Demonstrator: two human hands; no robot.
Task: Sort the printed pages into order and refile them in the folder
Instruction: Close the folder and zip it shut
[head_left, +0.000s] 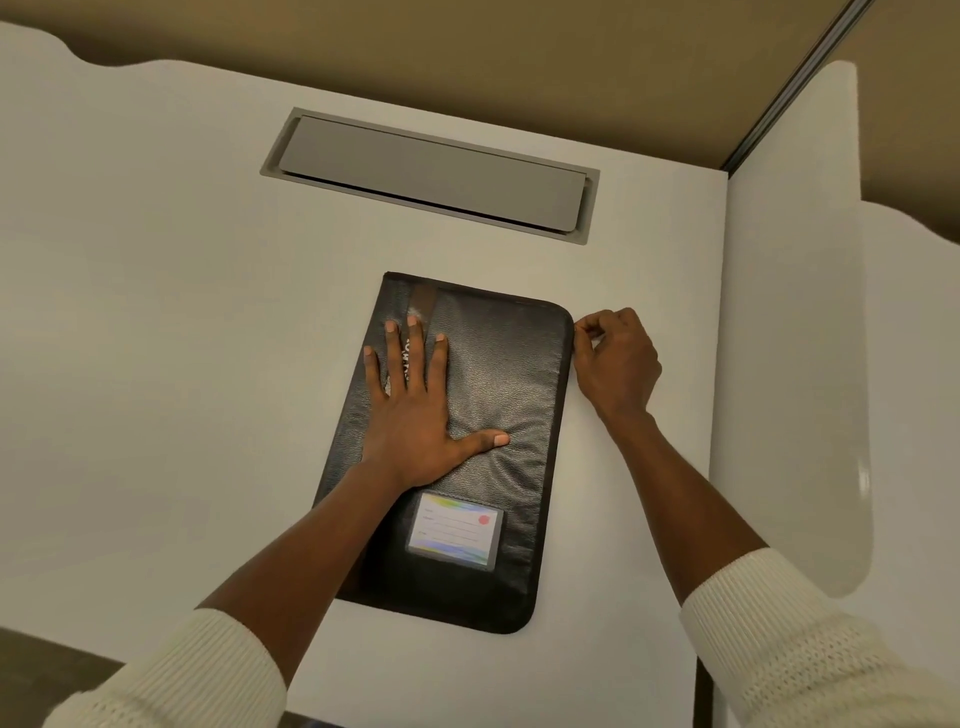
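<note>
Fingers (586, 332) of right hand (618, 366) pinched shut at the far right corner of the folder (498, 374), on something tiny at its edge. Maybe a zip pull, but too small to tell. Left hand (410, 415) flat on top of the folder, fingers (396, 358) spread wide and holding nothing, just pressing down to keep it from sliding. No pages to see anywhere on the desk (156, 312), so no way to tell if sorted yet. Looks shut all the way round. Could be the very start, with the folder about to be opened and all the sorting left to do. Could also be the very end, with the pages back inside and the last bit being closed. Cannot say which from this. Lies flat near the middle of the desk, a bit closer to the right edge than the left, with its long sides running from the near edge toward the far edge and tilted a little. Black and bumpy like leather, soft and a bit puffy under the pressing hand, with round corners on the right side. Has a small label card (454, 530) in a clear pocket near its close end, and a brown strap (423, 299) near its far end.
</note>
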